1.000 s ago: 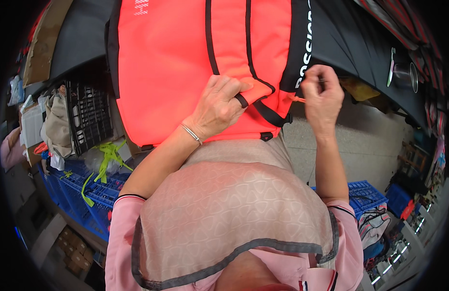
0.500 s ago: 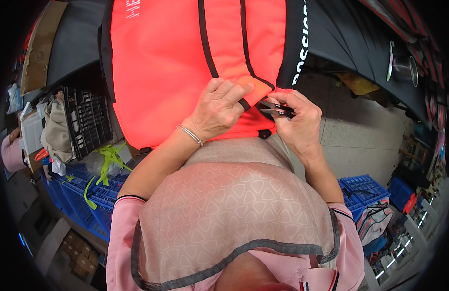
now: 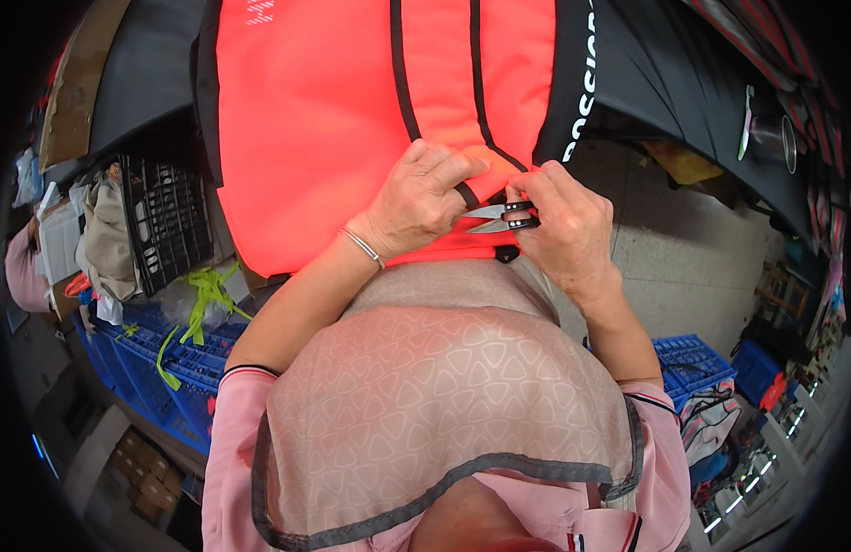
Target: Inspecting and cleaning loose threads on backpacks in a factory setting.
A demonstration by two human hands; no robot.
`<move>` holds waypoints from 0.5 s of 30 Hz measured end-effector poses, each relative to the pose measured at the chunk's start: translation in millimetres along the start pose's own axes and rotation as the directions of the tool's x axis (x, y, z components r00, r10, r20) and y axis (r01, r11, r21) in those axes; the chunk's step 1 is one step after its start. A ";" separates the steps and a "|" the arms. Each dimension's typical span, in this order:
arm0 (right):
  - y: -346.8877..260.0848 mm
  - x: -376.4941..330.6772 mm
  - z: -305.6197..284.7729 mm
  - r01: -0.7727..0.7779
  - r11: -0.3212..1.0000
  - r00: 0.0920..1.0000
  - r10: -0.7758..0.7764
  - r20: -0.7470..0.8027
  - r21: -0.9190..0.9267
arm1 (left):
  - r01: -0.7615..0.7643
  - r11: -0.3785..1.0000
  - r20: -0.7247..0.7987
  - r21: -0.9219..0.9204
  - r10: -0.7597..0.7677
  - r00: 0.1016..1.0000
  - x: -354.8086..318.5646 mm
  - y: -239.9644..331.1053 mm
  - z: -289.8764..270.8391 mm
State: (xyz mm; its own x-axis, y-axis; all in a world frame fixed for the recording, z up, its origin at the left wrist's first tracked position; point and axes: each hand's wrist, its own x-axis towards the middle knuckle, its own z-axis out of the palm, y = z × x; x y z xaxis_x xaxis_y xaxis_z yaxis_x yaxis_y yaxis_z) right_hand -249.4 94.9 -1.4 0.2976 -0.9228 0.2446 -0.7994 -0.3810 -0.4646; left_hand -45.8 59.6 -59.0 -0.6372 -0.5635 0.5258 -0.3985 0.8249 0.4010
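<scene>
A bright coral-red backpack (image 3: 306, 138) with black trim lies in front of me, its lower end against my lap. My left hand (image 3: 416, 198) pinches the lower end of its shoulder strap (image 3: 435, 74), near a black-edged corner. In my right hand (image 3: 565, 221) is a pair of thread snips (image 3: 508, 217), black-handled with silver blades. The blades are apart and point left, just below the strap's corner. The right fingertips also touch the strap's edge; whether they hold a thread there is too small to tell. A black tab (image 3: 506, 253) sits at the bag's lower edge.
At the left stand a black plastic crate (image 3: 168, 221) and blue crates (image 3: 122, 354) with lime-green strips (image 3: 205, 308) on them. Another blue crate (image 3: 690, 363) is at the right. A clear cup (image 3: 773, 143) rests on the dark-covered surface (image 3: 674, 83). Part of another person (image 3: 25, 271) shows far left.
The snips have turned, and their blades now point left and show more fully below the strap. The backpack has shifted slightly right. My left hand keeps its pinch on the strap.
</scene>
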 end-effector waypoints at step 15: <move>32.0 -5.2 -12.8 -0.400 0.602 0.755 0.644 -0.123 0.691 | 0.005 0.998 -0.002 0.061 -0.004 1.000 -1.5 -3.5 6.5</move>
State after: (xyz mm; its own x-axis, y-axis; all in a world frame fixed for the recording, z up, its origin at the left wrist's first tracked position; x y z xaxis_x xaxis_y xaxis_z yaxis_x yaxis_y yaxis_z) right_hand -283.2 88.3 -6.6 -0.3547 -0.9349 -0.0096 -0.2393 0.1007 -0.9657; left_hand -47.8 57.9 -66.0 -0.6342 -0.5672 0.5254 -0.4411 0.8235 0.3567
